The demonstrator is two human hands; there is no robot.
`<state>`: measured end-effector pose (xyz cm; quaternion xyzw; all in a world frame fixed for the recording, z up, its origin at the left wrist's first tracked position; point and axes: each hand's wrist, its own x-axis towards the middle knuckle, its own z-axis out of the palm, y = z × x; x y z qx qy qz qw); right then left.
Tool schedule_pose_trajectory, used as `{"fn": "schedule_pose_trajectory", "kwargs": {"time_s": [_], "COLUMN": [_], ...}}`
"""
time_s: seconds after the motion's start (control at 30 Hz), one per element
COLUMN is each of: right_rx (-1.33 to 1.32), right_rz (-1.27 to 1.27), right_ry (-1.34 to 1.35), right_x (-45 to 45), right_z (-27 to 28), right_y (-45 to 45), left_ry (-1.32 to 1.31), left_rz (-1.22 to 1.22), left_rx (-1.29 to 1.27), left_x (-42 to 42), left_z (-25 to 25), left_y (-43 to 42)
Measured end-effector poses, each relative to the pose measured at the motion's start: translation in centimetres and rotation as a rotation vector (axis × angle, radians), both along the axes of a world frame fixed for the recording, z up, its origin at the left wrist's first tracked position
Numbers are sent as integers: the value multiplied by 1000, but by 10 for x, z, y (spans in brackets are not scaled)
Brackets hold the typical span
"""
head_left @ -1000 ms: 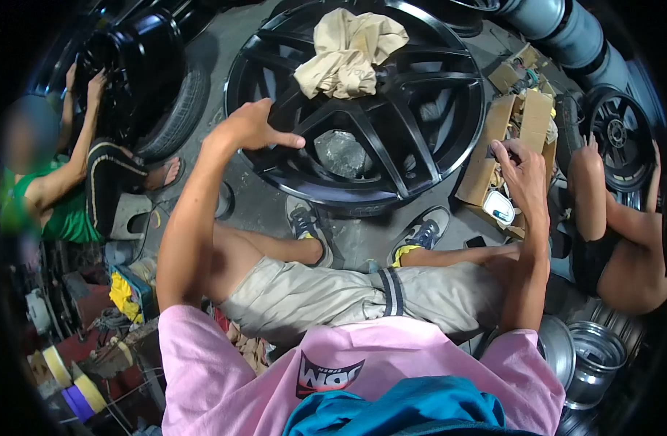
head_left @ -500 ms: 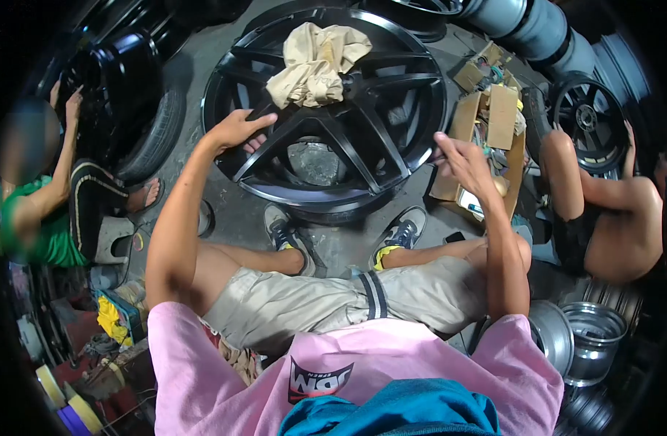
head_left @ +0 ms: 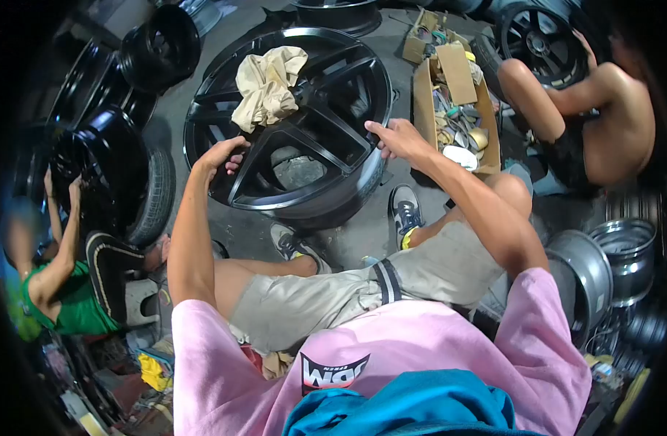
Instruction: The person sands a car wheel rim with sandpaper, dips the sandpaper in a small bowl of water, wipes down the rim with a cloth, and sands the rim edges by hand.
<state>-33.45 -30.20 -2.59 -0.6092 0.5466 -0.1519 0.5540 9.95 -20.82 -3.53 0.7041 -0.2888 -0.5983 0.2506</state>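
Note:
A large black spoked wheel rim (head_left: 333, 138) lies in front of me, its near side raised and its face tilted. On its upper left spokes rests a crumpled beige cloth (head_left: 268, 87). My left hand (head_left: 224, 156) is at the rim's left near edge, fingers curled round it below the cloth. At the right edge, my right hand (head_left: 400, 139) has its thumb on top and its fingers curled over the side. Both hands grip the rim from opposite sides. Beneath the spokes, a grey round piece (head_left: 298, 168) shows through the opening.
An open cardboard box (head_left: 486, 134) of small parts stands right of the rim. A person (head_left: 609, 131) sits beyond it by another black wheel (head_left: 538, 43). At the left, a person in green (head_left: 75, 298) works near a tire (head_left: 157, 196). Silver rims (head_left: 624, 254) stand at the right.
The rim has tilted, with more of its near side showing. Both hands have closed on its edges; the right hand came inward. The camera view has turned to the right.

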Motion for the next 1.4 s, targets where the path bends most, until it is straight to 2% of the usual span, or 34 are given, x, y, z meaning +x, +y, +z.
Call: {"fn": "schedule_pose_trajectory", "kwargs": {"time_s": [0.17, 0.23, 0.27, 0.47, 0.6, 0.63, 0.73, 0.77, 0.83, 0.9, 0.97, 1.03, 1.1, 1.13, 1.17, 1.23, 1.27, 1.4], "right_rx": [-72, -199, -184, -478, -482, -485, -518, -521, -515, -487, -395, -147, -77, -61, -43, -129, -217, -236], "right_rz": [-77, -47, -32, -93, 74, 89, 106, 99, 82, 75, 102, 91, 97, 83, 69, 55, 43, 24], "right_ry": [223, 342, 351, 344, 436, 413, 428, 405, 394, 272, 188, 4, 7, -7, -23, 74, 167, 238], "right_x": [2, 0, -7, -1, 19, 20, 18, 14, 3, -4, -13, -14, -11, -8, -5, -4, -1, 1], "right_z": [-5, -10, -2, -43, -13, -14, -16, -14, -18, -27, -23, -25, -21, -20, -19, -19, -20, -26], "right_y": [-7, -16, -18, -95, -128, -132, -125, -119, -107, -91, -68, -47, -28, -20, -16, -21, -25, -46], "left_ry": [-17, -26, -27, 149, 169, 130, -306, -849, -980, -946, -1206, -1121, -1129, -1139, -1135, -1177, -1200, -1208], "left_rz": [14, 52, 70, 362, 477, 431, 18, -278, -388, -54, -22, -35, -272, -269, -269, -361, -326, -279], "left_rx": [17, -16, 1, -38, -72, -62, 16, -80, -101, -350, -395, -391, -412, -244, -243, -222, -202, -142], "left_x": [-5, -19, -26, -86, -105, -102, -81, -51, -55, -29, -7, 27, 39, 37, 38, 40, 42, 28], "left_z": [-7, -3, -4, -5, -6, -2, 5, -18, 42, 52, 62, 34, 1, -4, -7, -13, -20, -14], "left_y": [6, 14, 16, 41, 47, 47, 43, 38, 27, 16, 9, 7, 6, 7, 6, 4, 3, 4]}}
